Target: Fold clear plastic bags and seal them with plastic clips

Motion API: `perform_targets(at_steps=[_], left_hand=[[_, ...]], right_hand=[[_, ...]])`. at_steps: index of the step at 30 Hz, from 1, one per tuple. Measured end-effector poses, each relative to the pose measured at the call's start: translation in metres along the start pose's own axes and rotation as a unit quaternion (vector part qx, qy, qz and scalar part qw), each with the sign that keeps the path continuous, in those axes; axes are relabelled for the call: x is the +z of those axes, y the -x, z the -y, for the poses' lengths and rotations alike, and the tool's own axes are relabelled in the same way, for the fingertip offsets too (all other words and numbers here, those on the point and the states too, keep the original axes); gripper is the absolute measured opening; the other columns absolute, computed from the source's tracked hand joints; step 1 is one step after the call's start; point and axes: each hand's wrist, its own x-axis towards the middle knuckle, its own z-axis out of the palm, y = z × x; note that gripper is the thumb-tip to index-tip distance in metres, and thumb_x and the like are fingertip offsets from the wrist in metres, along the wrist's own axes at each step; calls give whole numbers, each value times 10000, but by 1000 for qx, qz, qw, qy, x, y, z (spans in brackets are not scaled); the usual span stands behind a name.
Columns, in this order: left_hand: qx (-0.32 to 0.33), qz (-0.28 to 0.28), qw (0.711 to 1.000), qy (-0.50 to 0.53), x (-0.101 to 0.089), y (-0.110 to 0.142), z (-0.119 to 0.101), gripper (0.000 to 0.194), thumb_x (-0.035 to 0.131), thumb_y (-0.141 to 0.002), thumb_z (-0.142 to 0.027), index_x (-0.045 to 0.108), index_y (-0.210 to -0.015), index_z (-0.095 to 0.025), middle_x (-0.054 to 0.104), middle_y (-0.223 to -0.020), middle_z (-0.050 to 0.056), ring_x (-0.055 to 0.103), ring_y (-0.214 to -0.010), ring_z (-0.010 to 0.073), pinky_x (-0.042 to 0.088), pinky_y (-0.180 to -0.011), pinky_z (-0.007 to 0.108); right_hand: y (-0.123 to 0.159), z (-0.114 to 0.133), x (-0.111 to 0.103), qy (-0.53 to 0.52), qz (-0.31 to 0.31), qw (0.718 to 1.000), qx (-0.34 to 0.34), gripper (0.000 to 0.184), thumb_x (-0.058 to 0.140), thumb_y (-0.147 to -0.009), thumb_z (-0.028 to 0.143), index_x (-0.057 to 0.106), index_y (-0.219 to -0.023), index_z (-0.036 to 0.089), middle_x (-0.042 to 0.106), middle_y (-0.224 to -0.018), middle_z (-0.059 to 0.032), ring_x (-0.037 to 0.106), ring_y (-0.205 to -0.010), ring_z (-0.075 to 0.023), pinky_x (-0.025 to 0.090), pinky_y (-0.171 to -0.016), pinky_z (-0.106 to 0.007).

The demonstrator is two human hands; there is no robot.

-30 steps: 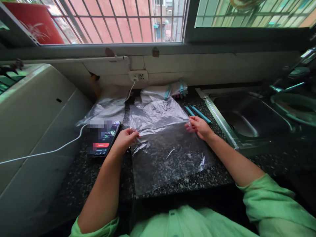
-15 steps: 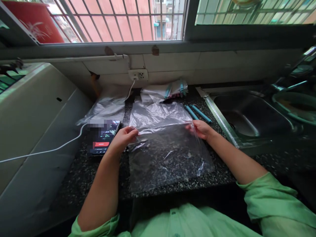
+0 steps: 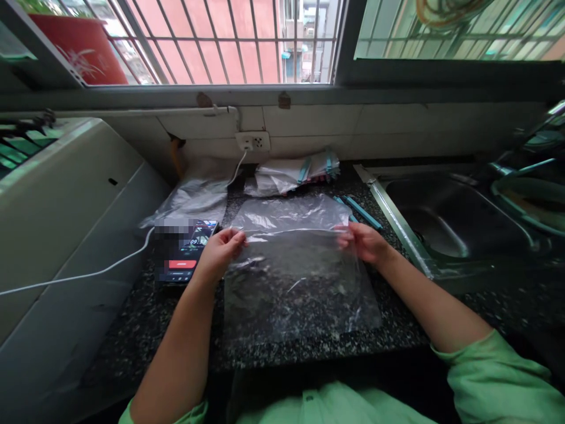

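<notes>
A clear plastic bag (image 3: 300,288) is stretched between my hands over the dark speckled counter (image 3: 397,318). My left hand (image 3: 224,247) pinches its left edge, and my right hand (image 3: 364,240) grips the right edge, some fingers showing through the film. A crease runs across from hand to hand; the far part of the bag looks crumpled and whiter. Just beyond my right hand lie two teal strips (image 3: 364,213). A phone (image 3: 188,259) with a lit screen rests to the left of my left hand.
Behind the bag sits a pile of folded plastic bags with teal strips (image 3: 291,174). More plastic film (image 3: 194,188) lies at the back left. A white cable (image 3: 106,270) runs to the wall socket (image 3: 252,141). A steel sink (image 3: 441,212) is at the right.
The camera view has tilted up slightly. Both hands still hold the bag; its far part has drawn nearer, away from the folded pile, and my right hand now partly covers the teal strips.
</notes>
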Motion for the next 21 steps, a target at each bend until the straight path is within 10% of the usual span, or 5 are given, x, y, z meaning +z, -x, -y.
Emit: perform_targets(at_steps=[12, 17, 21], left_hand=[[-35, -110, 990, 81, -3, 1, -4, 378, 690, -448, -467, 572, -619, -151, 515, -492, -21, 377, -404, 61, 266, -396, 197], [-32, -71, 996, 54, -4, -3, -13, 326, 691, -474, -415, 589, -627, -145, 374, -407, -80, 293, -362, 38, 194, -381, 195], [-12, -26, 999, 14, -9, -13, -55, 205, 654, -599, -294, 611, -693, -116, 323, -393, -98, 251, -360, 9, 159, -421, 170]], right_hand=[[4, 22, -13, 166, -171, 953, -184, 219, 732, -572, 325, 606, -687, 188, 576, -583, 33, 516, -523, -85, 418, -512, -217], [0, 43, -19, 290, -244, 879, -290, 185, 691, -620, 335, 594, -620, 177, 536, -538, 34, 438, -476, -73, 346, -454, -214], [-1, 86, -15, 341, -207, 878, -266, 110, 677, -649, 232, 597, -649, 157, 568, -564, 27, 397, -424, -41, 301, -409, -194]])
